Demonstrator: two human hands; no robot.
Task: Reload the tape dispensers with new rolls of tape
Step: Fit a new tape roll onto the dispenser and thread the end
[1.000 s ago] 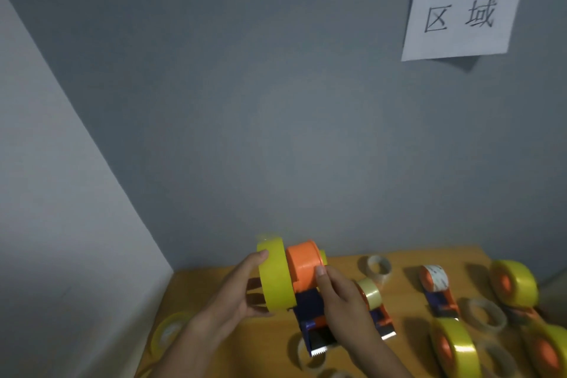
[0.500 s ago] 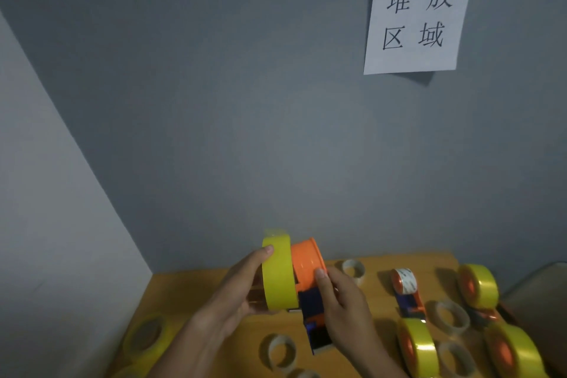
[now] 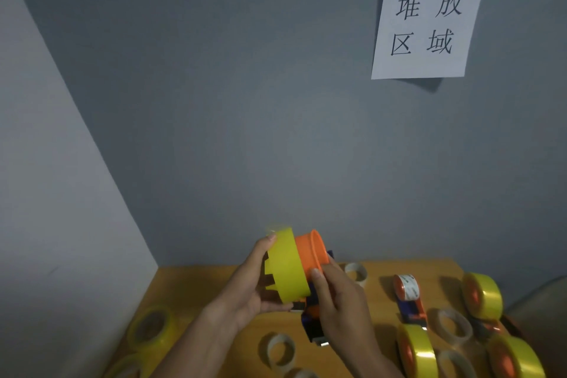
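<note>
Roll onto hub: keep it square and don't force it

Yellow tape roll [image 3: 287, 267] is partway onto the orange hub [image 3: 311, 252] of the tape dispenser [image 3: 313, 316], held up in the air above the near middle of the table [image 3: 383, 268], not resting on it. From what I can see the roll's core has only just started onto the hub, so I'd say this is the seating step.

My take on doing it well: keep the roll's face parallel to the hub flange and push straight along the axle line. If it tilts, the cardboard core will likely bind on the hub's ribs. A small twist while pushing should help it slide home. Can't tell from here which way the tape unwinds, so worth checking that before it's pressed fully on.

Hands: left hand [image 3: 245, 291] comes in from the near left, palm behind the roll, fingers curled around its far rim and thumb underneath, gripping it. Right hand [image 3: 337, 301] is wrapped around the blue dispenser body below the hub, thumb up against the hub's edge, bracing it so the push has something to work against.

Loaded dispensers [image 3: 483, 296] sit at the right, empty cores [image 3: 279, 350] lie scattered near.
</note>
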